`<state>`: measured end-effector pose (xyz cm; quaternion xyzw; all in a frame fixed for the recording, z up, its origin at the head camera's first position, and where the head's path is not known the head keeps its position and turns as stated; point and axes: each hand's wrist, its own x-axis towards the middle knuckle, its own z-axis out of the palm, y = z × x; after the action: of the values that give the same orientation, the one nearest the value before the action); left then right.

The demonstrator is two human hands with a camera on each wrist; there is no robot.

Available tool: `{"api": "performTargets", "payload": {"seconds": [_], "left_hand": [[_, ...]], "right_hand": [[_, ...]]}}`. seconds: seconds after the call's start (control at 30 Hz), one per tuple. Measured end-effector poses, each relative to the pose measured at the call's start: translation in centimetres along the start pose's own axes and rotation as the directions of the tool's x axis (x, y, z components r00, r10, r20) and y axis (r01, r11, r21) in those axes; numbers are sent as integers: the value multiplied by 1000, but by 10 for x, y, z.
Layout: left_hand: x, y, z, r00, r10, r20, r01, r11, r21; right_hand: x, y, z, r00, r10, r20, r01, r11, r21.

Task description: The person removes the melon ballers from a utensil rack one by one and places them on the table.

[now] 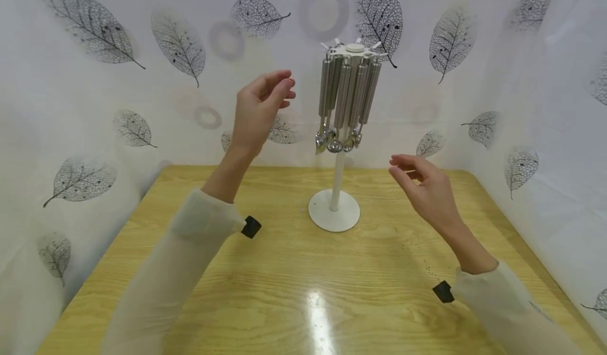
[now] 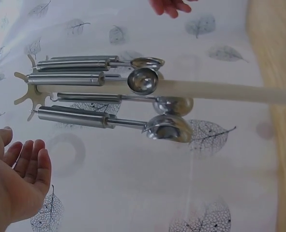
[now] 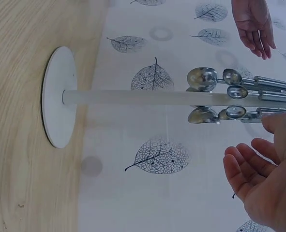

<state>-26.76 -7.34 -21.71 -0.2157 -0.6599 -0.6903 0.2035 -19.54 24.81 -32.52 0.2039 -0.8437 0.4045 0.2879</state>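
Observation:
A white stand [image 1: 338, 181] with a round base and a spoked top holds several metal measuring spoons [image 1: 348, 94], hung by their handles with the bowls down. To the left of the handles, my left hand [image 1: 261, 107] is raised in the air with fingers loosely bent and nothing in it. Lower and to the right of the stand, my right hand [image 1: 427, 189] hovers with fingers loosely bent, also holding nothing. In the left wrist view the left hand [image 2: 24, 181] is near the spoked top; in the right wrist view the right hand [image 3: 263, 176] is beside the spoons.
The stand's round base [image 1: 327, 215] rests toward the back of a wooden table [image 1: 280, 270]. White cloth with a leaf print [image 1: 180, 44] surrounds the table at the back and sides. Small dark specks [image 1: 427, 263] lie on the wood at the right.

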Motion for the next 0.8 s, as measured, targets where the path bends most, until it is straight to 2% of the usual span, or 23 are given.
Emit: {"api": "performTargets", "payload": {"seconds": [0.33,0.8], "left_hand": [[16,18,20,1000,3,18,-2,1000,-30],[33,21,37,999,23,35,-23,1000,-13]], "right_hand": [[21,-20,8,1000,-28,-10,29,998,61],[42,-41,18,999,-41,-19,43,985,169]]}}
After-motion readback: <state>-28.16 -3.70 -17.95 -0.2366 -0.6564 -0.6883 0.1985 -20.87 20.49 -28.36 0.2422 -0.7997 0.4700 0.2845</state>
